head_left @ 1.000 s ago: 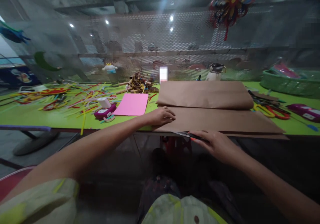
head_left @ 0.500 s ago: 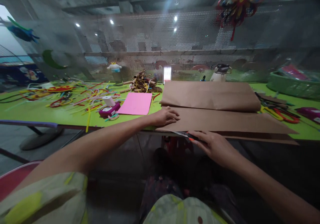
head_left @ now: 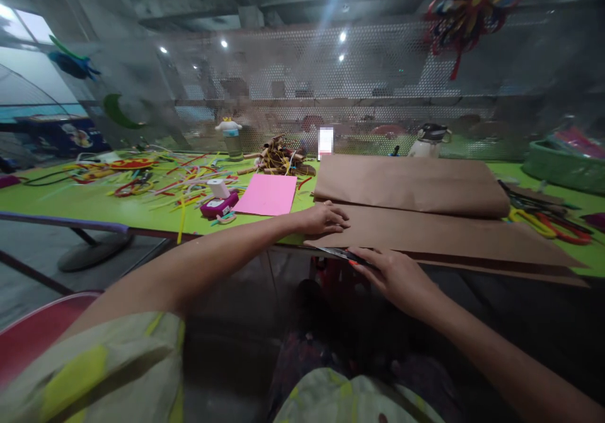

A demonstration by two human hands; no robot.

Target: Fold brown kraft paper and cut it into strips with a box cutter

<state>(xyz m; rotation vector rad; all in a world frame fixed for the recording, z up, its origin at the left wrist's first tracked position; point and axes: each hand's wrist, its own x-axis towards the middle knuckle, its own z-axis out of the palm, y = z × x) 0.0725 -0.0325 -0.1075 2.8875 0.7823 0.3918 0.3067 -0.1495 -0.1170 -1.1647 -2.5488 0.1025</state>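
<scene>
A large sheet of brown kraft paper (head_left: 425,231) lies folded along the table's front, its back part doubled over. Flat on its left end rests my left hand (head_left: 328,219), fingers stretched out and holding nothing. My right hand (head_left: 387,275) is closed round the dark handle of a knife (head_left: 336,253) just below the paper's front edge. The narrow silvery blade points left, at the left front corner of the paper. Whether it sits between the paper layers, I cannot tell.
Left of the paper are a pink sheet (head_left: 269,194), a purple box (head_left: 219,205) and scattered coloured strips (head_left: 189,180). Behind stand a bundle of sticks (head_left: 278,156), a lit phone (head_left: 326,142) and a jug (head_left: 429,140). Scissors (head_left: 553,224) and a green basket (head_left: 564,166) are right.
The knife and my right hand have slid slightly left along the paper's front edge. My left hand stays on the paper, while the whole view has shifted a little.
</scene>
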